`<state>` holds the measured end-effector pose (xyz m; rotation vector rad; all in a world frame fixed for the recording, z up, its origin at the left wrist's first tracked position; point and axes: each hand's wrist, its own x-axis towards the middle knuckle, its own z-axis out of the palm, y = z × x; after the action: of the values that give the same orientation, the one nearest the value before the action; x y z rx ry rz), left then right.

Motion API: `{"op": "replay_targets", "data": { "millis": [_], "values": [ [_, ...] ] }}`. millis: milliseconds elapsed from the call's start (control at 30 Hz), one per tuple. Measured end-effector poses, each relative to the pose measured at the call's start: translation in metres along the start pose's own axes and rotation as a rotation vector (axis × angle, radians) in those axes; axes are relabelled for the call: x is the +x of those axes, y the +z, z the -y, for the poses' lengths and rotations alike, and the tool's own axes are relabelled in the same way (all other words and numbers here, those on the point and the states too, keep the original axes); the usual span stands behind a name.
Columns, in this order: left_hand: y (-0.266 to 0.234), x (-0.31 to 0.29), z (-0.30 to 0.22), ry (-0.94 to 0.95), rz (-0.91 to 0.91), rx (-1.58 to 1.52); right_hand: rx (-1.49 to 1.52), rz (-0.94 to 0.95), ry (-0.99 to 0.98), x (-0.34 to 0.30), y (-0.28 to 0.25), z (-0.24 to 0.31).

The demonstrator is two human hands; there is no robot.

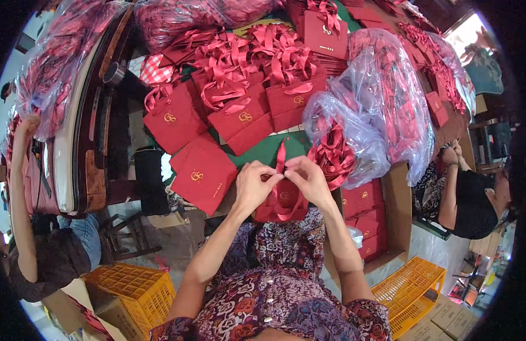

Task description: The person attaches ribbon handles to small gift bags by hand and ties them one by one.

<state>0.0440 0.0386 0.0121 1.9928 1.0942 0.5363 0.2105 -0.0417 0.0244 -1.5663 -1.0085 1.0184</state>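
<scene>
Just above my lap, a small red paper gift bag (287, 197) with a gold mark stands at the green table's edge. Its red ribbon (281, 154) runs up between my fingertips, and another loop of ribbon hangs across the bag's front. My left hand (255, 185) pinches the ribbon between thumb and forefinger. Facing it, my right hand (308, 179) pinches the ribbon too, the two hands' fingertips almost meeting. Left of my left hand lie flat red bags (203, 175). A bundle of loose red ribbons (334, 154) in clear plastic sits beside my right hand.
Several ribboned bags (240, 116) crowd the green table (268, 149). Clear plastic sacks (388, 102) bulge at the right, above a cardboard box (400, 199) of red bags. Yellow crates (132, 295) flank me. One co-worker (473, 193) sits right; another (52, 256) is left.
</scene>
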Motion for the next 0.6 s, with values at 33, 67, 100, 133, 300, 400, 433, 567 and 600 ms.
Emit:
{"op": "replay_targets", "data": {
  "millis": [33, 67, 100, 133, 300, 400, 433, 567, 600],
  "values": [
    [-0.001, 0.0, 0.0, 0.019, 0.0, -0.004, 0.002, 0.001, -0.001, 0.001, 0.0, -0.001],
    [-0.001, 0.0, 0.0, 0.017, -0.001, -0.002, -0.024, 0.026, -0.037, 0.002, 0.001, -0.004],
    [-0.001, -0.001, -0.001, 0.02, 0.008, 0.011, -0.049, 0.05, -0.074, 0.002, 0.001, -0.006],
    [-0.001, -0.001, -0.004, 0.024, 0.019, 0.02, -0.051, 0.051, -0.075, 0.002, 0.001, -0.007],
    [0.0, 0.0, 0.001, 0.067, 0.015, 0.067, 0.068, 0.102, 0.082, 0.004, 0.001, -0.012],
    [0.0, -0.001, 0.002, 0.099, 0.006, 0.07, 0.049, 0.135, 0.035, 0.008, 0.001, -0.014],
    [-0.003, 0.0, 0.0, 0.128, 0.002, 0.076, 0.049, 0.136, 0.034, 0.009, 0.001, -0.01],
    [-0.011, -0.005, -0.005, 0.153, 0.033, -0.03, 0.102, 0.172, 0.007, 0.008, -0.009, -0.004],
    [-0.012, -0.007, -0.005, 0.146, 0.021, -0.159, 0.135, 0.171, -0.024, 0.009, -0.013, -0.005]
  ]
}}
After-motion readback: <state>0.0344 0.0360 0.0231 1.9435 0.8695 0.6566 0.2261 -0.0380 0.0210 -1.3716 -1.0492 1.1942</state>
